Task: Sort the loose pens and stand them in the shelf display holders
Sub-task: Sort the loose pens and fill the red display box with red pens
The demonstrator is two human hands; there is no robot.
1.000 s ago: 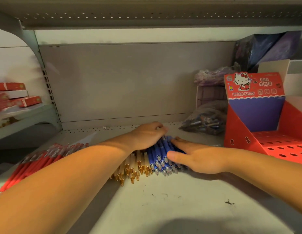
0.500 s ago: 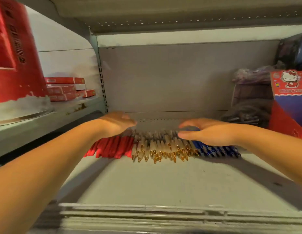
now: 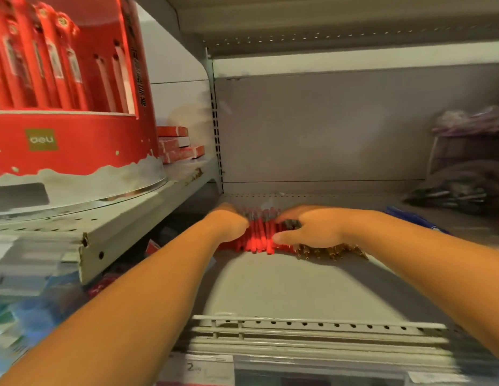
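Head view: both bare forearms reach forward over the shelf (image 3: pixel 284 285), palms facing each other. The left hand (image 3: pixel 228 224) is bent at the wrist against the left side of the red pens (image 3: pixel 258 236). Its fingertips are blurred, so its hold cannot be told. The right hand (image 3: pixel 312 229) cups the pens' right side, fingers arched wide over the far ends, thumb apart and lying nearer. The pens lie flat between the hands. Gold pens (image 3: pixel 331 250) lie partly hidden under the right hand and wrist. Blue pens (image 3: pixel 415 218) lie further right, mostly hidden behind the right forearm. A red holder (image 3: pixel 75 107), cut off, stands far left.
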